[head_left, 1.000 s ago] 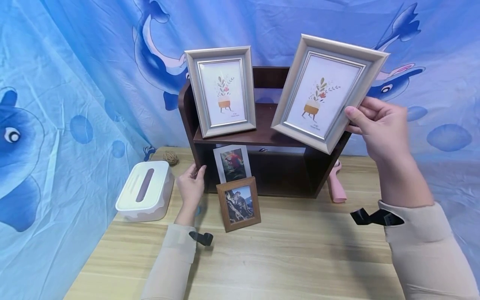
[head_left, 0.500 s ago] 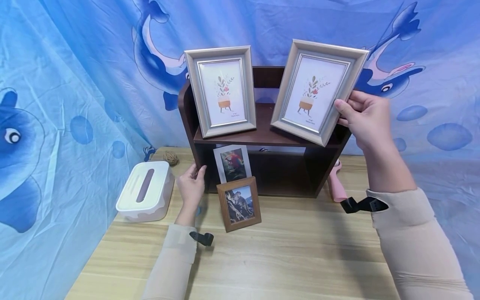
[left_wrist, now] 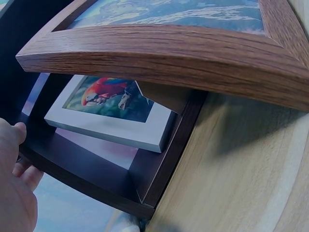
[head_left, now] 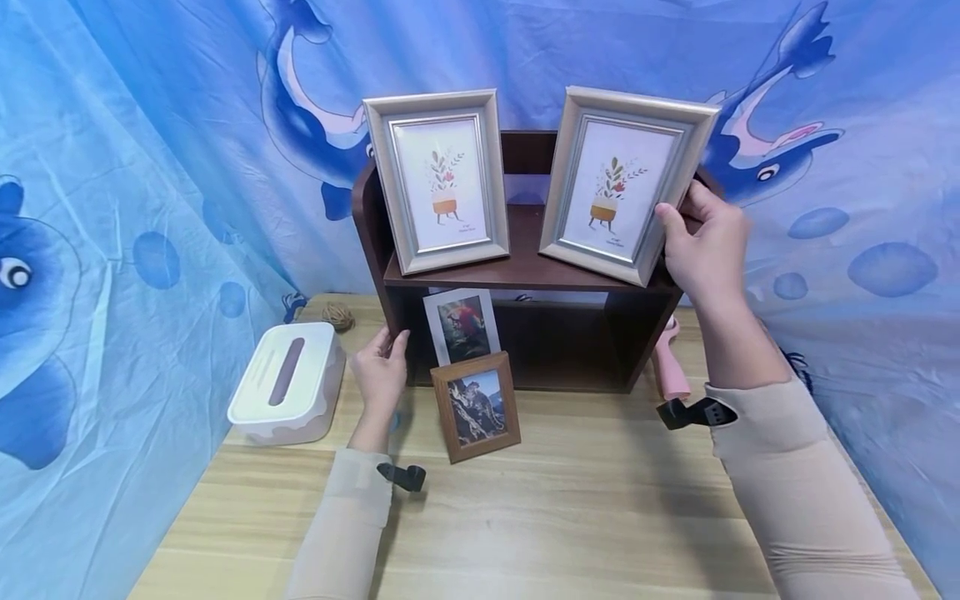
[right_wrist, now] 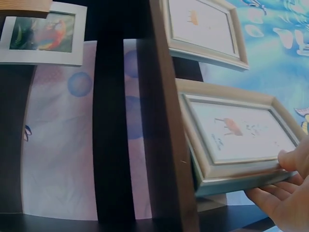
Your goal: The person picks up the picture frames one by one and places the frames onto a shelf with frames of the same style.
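My right hand (head_left: 708, 246) grips a champagne-coloured picture frame (head_left: 628, 179) by its right side, thumb on the front and fingers behind. That frame leans to the right at the upper shelf board's right part. A matching frame (head_left: 441, 183) stands upright on the upper board's left part. Low on the dark brown shelf unit (head_left: 457, 273), my left hand (head_left: 381, 373) pinches the edge of the left side panel (left_wrist: 82, 186). A white frame with a parrot picture (head_left: 461, 327) stands in the lower compartment. In front of it is a wooden frame with a leopard picture (head_left: 476, 408), partly covering it.
A white tissue box (head_left: 285, 379) sits left of the shelf on the wooden table (head_left: 570, 500). Behind it lies a twine ball (head_left: 338, 316). A pink-handled object (head_left: 671, 367) lies by the shelf's right side. A blue dolphin-print curtain (head_left: 161, 150) hangs around the table.
My right hand has moved left and slightly down with the champagne-coloured frame, which is closer to the matching one and less tilted. The left hand stays at the side panel.
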Demonstrator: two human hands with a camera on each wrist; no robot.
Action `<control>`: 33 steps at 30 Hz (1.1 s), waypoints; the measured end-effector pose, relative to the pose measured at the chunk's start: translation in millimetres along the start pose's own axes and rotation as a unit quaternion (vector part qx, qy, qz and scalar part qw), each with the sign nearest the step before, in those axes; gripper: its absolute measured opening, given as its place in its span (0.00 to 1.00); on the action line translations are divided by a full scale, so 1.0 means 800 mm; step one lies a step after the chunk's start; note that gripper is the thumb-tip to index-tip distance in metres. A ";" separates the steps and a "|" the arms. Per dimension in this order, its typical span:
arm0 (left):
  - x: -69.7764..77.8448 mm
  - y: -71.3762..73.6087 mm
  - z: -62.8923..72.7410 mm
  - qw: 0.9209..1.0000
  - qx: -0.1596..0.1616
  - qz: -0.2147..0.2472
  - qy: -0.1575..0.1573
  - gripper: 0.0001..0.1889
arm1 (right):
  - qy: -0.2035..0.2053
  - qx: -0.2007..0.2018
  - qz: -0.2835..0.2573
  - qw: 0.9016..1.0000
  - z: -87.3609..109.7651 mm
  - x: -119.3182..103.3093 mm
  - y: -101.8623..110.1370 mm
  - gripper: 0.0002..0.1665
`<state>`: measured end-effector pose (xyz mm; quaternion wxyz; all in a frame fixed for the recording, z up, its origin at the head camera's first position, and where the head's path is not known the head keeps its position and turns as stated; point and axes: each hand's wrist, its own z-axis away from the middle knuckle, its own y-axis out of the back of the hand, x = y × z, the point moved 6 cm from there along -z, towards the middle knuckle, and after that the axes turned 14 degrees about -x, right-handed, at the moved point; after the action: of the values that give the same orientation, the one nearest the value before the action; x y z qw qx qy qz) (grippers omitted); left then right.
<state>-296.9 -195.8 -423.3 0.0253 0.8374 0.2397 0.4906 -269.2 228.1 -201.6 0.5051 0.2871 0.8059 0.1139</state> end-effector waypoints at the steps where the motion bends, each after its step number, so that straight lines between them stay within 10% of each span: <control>1: 0.000 0.000 0.000 1.000 -0.001 0.000 -0.002 0.11 | 0.007 0.003 0.002 1.000 0.001 0.000 -0.002 0.21; 33: -0.002 -0.001 0.000 1.000 0.009 -0.006 -0.010 0.10 | 0.003 -0.018 0.039 0.999 0.033 0.036 -0.034 0.28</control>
<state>-297.3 -195.9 -424.5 0.0236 0.8411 0.2491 0.4795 -264.6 220.3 -248.4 0.5029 0.3094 0.7933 0.1486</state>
